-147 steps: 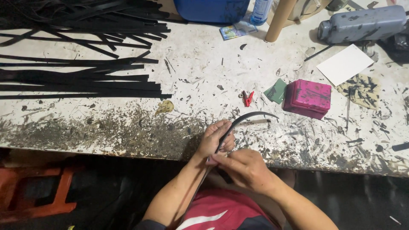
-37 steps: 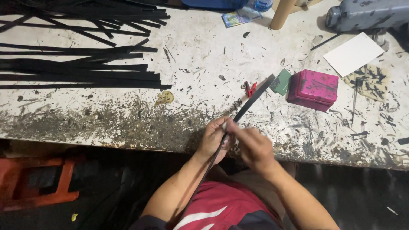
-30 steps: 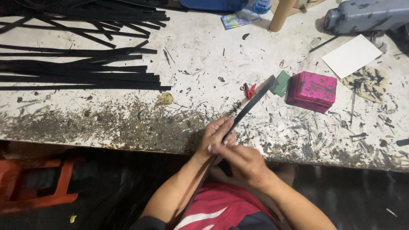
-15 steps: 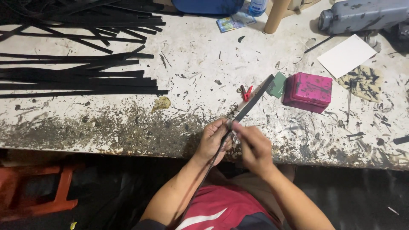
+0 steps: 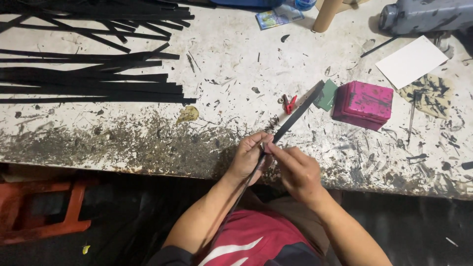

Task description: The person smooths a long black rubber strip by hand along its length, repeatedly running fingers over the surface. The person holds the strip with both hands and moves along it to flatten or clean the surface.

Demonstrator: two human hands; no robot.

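Observation:
A long thin black strip (image 5: 298, 109) runs from my lap up over the table's front edge toward the upper right. My left hand (image 5: 247, 157) pinches it near the table edge. Just to its right, my right hand (image 5: 298, 170) has its fingertips on the same strip. The strip's free end lies beside a small green pad (image 5: 326, 95) and a pink box (image 5: 363, 104). The lower part of the strip is hidden behind my left forearm.
Many long black strips (image 5: 93, 83) lie piled at the table's left. A red clip (image 5: 289, 103), a white card (image 5: 411, 61), a stained rag (image 5: 433, 93), a cardboard tube (image 5: 327, 14) and a grey container (image 5: 423, 15) sit to the right. An orange stool (image 5: 44, 212) stands below left.
The strip was bent in an arc earlier and now lies straight toward the upper right. My right hand slid up along it to meet the left hand's fingertips.

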